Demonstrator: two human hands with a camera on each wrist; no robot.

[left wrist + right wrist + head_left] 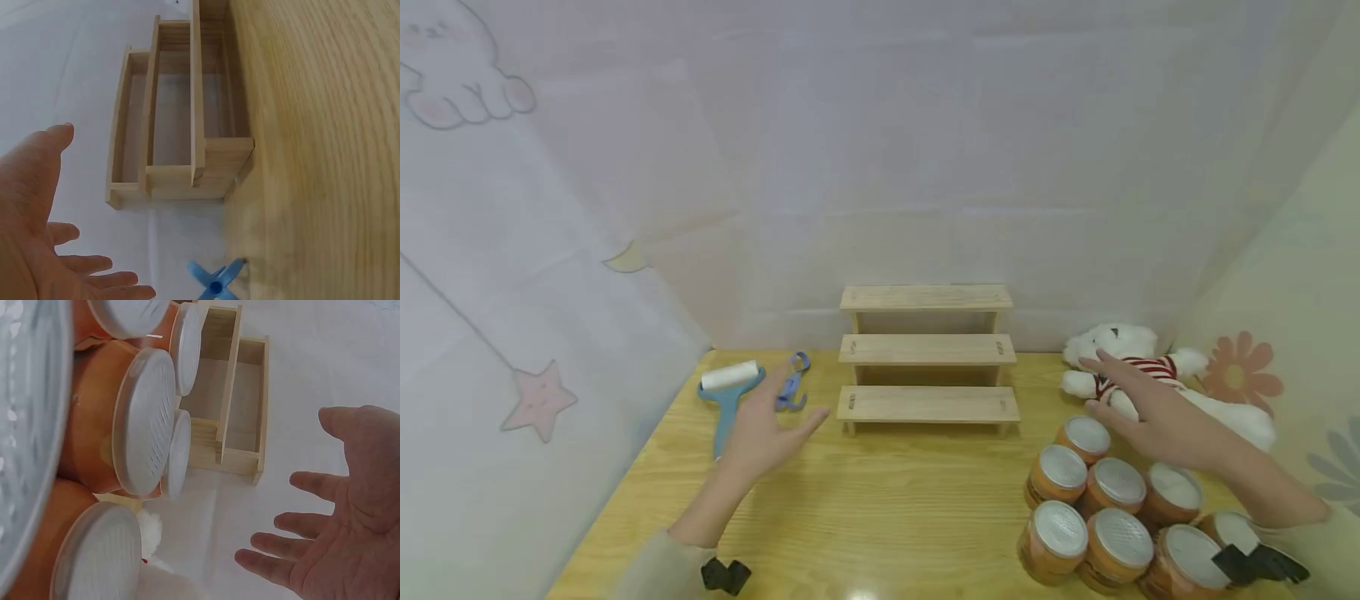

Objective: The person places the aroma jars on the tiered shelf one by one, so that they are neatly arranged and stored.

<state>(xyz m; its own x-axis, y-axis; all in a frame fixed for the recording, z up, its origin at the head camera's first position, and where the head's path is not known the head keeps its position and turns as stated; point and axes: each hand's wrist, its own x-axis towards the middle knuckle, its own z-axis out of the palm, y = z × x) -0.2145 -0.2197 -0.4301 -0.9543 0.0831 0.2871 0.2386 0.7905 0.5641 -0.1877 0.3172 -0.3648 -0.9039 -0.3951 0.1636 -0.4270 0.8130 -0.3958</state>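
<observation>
My left hand (763, 429) hovers over the table's left side with fingers spread, holding nothing. Near it lie a blue lint roller (727, 400) with a white roll and a small blue-purple stand-like item (792, 383). At the right, my right hand (1165, 417) is held out with straight fingers, also empty, above several orange cans (1052, 542) with silvery lids. It partly covers a white plush toy (1112, 342) in a red-striped top. Between the hands stands a three-step wooden rack (928, 404); its shelves are bare.
The wooden table (880, 517) meets pale cloth walls (880, 167) at the back and sides. The cans crowd the front right, close under my right forearm. A black strap (726, 575) sits on my left wrist.
</observation>
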